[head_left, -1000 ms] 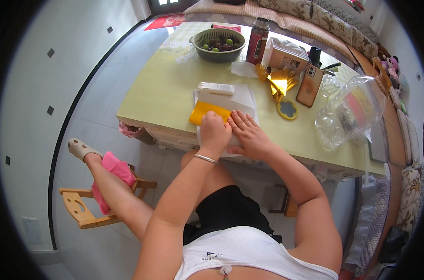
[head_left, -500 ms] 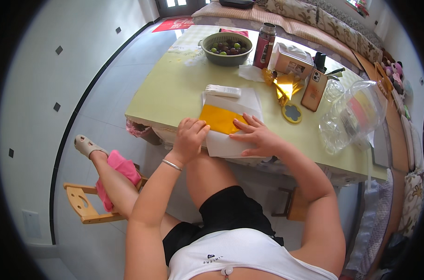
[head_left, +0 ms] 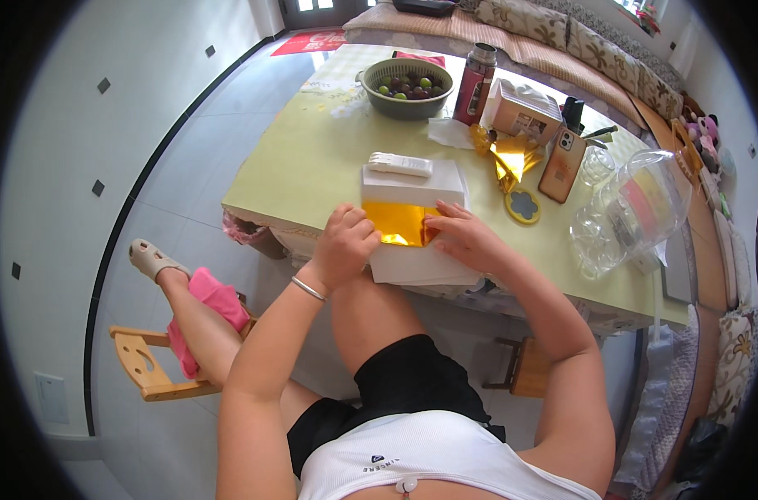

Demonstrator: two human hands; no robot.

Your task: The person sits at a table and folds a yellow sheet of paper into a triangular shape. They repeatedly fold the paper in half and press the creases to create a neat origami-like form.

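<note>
A shiny gold foil sheet point(head_left: 400, 223) lies over white paper point(head_left: 420, 265) at the near edge of the table. My left hand point(head_left: 345, 243) is closed, with its curled fingers gripping the sheet's left end. At the right end, my right hand point(head_left: 466, 237) has its fingers bent and drawn together on the foil's edge. The foil has a bright crease near its lower side. Just beyond it, a slim white case point(head_left: 401, 165) rests on the paper's far part. Farther right sit a crumpled gold wrapper point(head_left: 510, 162) and a yellow flower-shaped mirror point(head_left: 522, 205).
On the yellow-green table point(head_left: 287, 167) stand a grape bowl point(head_left: 408, 104), a dark red flask point(head_left: 475, 87), a tissue box point(head_left: 525, 112) and a propped phone point(head_left: 562, 165). A clear plastic bag point(head_left: 629, 212) fills the right side. Below are a wooden chair point(head_left: 150, 362) and a wooden stool point(head_left: 529, 371).
My right hand's fingers, spread flat on the foil before, have drawn together at its right end. The foil sits straighter and catches more light. My left hand keeps its grip, shifted slightly.
</note>
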